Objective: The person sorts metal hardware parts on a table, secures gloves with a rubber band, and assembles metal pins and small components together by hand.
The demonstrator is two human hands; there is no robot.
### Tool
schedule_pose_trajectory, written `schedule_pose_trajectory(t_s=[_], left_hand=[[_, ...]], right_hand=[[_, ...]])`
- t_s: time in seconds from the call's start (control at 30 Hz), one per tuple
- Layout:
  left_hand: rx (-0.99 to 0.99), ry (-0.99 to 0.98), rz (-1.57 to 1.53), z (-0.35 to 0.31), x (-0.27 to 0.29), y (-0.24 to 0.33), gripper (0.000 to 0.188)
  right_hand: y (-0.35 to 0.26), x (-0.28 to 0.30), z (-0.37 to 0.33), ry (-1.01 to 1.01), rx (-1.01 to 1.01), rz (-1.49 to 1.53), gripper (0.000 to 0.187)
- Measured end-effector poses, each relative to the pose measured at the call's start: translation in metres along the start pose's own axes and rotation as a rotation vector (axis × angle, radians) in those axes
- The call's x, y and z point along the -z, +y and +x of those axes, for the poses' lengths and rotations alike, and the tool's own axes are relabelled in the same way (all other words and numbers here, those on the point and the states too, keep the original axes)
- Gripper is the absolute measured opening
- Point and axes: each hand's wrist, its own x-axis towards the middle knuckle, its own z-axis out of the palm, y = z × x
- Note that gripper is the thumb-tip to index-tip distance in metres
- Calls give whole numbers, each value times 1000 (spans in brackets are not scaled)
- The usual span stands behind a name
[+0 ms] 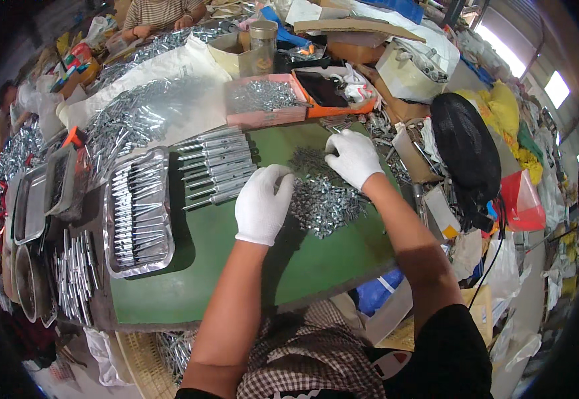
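While small, light, stiff and likely slippery, best pinched singly off the metal clips (pixel 322 199) heap's edge; left hand (pixel 263 203) fingers curled narrow, right hand (pixel 352 158) fingers likewise, holding unclear.

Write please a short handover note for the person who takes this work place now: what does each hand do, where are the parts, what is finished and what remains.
Left hand: white glove, resting at the near edge of the pile of small metal parts; what it grips cannot be told.
Right hand: white glove, on the far side of the same pile, fingers curled.
Parts: the pile lies loose on the green board.
Done: a row of long metal pieces lies left of the pile; the metal tray further left is full of similar pieces.
Left: much of the pile is still unsorted.
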Motion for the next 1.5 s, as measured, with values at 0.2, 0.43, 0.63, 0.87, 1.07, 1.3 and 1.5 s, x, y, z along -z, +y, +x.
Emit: schedule_pose_trajectory(t_s=[0.2,0.43,0.63,0.87,1.07,1.3,1.5], left_hand=[[23,13,-11,0,0,1,15],[-161,25,-276,3,-11,-3,20],[126,-36,-524,2,-4,3,19],[250,-137,-569,2,-2,2,16],[-172,5,82,1,-11,-11,10],[-327,-23,177,4,-14,-10,16],[-194,-102,-359,2,1,11,17]], right_hand=[[-1,11,-5,3,-25,223,20],[-31,35,-26,-187,-71,1097,17],[-58,43,-35,-36,98,744,15],[-63,42,-42,82,173,605,15],[-53,38,-47,119,22,832,14],[-50,29,-61,118,46,713,16],[-61,46,-61,35,-25,849,14]])
